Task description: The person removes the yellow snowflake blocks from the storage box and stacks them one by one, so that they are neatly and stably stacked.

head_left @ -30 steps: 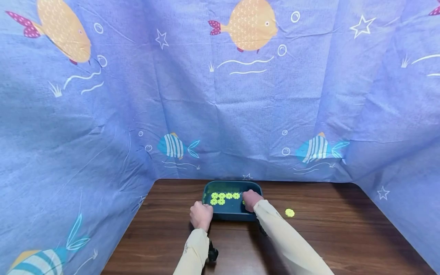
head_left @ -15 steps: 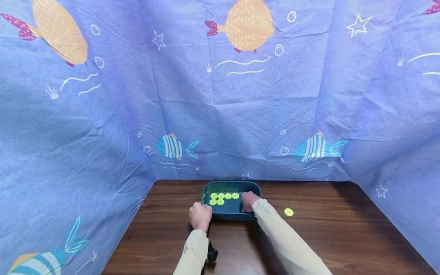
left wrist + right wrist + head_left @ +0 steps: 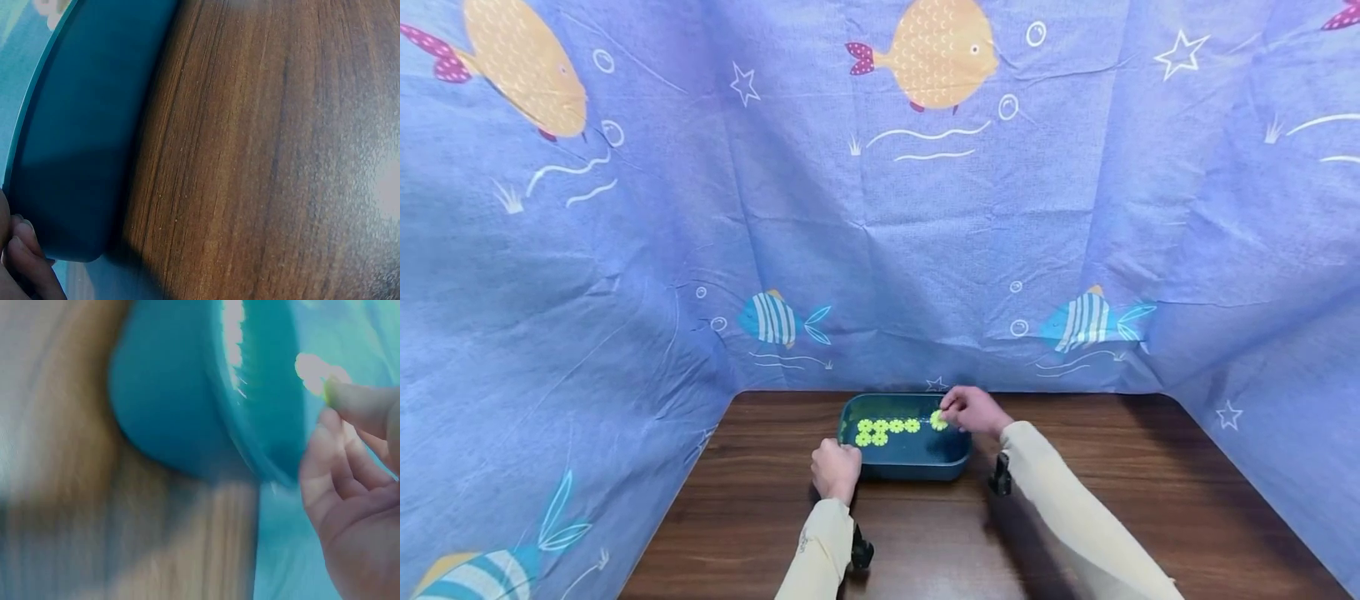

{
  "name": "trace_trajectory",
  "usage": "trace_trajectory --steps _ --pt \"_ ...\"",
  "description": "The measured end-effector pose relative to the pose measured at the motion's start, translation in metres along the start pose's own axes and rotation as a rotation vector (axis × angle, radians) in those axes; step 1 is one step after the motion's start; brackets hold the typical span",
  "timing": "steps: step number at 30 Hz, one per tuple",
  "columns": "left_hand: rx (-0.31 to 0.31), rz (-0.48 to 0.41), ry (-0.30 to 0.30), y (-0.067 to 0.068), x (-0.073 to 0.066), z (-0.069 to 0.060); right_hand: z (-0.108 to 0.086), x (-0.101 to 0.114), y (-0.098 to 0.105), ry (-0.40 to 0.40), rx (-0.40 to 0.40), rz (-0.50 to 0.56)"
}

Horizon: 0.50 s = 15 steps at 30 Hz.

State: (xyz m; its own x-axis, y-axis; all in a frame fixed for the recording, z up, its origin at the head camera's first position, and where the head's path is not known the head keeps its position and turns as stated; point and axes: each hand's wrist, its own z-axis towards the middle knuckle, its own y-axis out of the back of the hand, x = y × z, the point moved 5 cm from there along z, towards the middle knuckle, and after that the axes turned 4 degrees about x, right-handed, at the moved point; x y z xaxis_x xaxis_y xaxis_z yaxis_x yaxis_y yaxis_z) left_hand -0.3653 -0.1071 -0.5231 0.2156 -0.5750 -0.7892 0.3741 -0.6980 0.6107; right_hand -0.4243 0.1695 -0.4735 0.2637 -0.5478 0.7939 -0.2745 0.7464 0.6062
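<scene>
A dark teal tray (image 3: 917,471) lies on the wooden table, with several yellow flower-shaped pieces (image 3: 897,426) in two rows at its left inside. My left hand (image 3: 836,471) grips the tray's front left corner, and its curled fingertips (image 3: 28,240) show at that corner in the left wrist view. Over the tray's right end, my right hand (image 3: 977,411) pinches one yellow flower-shaped piece (image 3: 937,420) between thumb and fingers. In the right wrist view the pinched flower-shaped piece (image 3: 315,372) looks overexposed and blurred, above the tray's rim (image 3: 234,434).
A blue curtain (image 3: 925,250) printed with fish hangs behind and at both sides of the table (image 3: 760,467). Black wrist cameras sit under both cuffs (image 3: 861,550). The right sleeve (image 3: 1067,500) covers part of the table right of the tray.
My right hand has risen from inside the tray and shifted right, a yellow flower-shaped piece now visible in its pinch. The loose piece right of the tray is out of sight; the sleeve covers that spot.
</scene>
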Motion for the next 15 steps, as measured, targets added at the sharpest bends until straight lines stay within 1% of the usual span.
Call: trace_trajectory --steps 2,4,6,7,10,12,15 --pt "0.002 -0.002 0.000 0.000 0.000 0.000 -0.004 -0.007 0.021 -0.013 -0.070 0.063" --pt "0.006 -0.002 -0.003 0.000 0.000 0.000 -0.010 -0.016 0.040 -0.046 -0.116 0.070" --pt "0.012 -0.002 -0.004 0.000 0.000 0.000 -0.017 -0.026 0.055 -0.073 -0.137 0.050" --pt "0.013 0.000 -0.004 0.000 0.000 0.000 -0.021 -0.031 0.061 -0.087 -0.139 0.035" --pt "0.015 0.001 -0.002 0.000 -0.001 0.000 -0.035 -0.047 0.074 -0.136 -0.119 0.039" --pt "0.013 0.001 -0.001 0.000 0.000 -0.001 -0.045 -0.059 0.079 -0.170 -0.104 0.047" --pt "0.011 -0.001 -0.001 0.001 0.000 -0.001 -0.062 -0.076 0.081 -0.221 -0.069 0.055"
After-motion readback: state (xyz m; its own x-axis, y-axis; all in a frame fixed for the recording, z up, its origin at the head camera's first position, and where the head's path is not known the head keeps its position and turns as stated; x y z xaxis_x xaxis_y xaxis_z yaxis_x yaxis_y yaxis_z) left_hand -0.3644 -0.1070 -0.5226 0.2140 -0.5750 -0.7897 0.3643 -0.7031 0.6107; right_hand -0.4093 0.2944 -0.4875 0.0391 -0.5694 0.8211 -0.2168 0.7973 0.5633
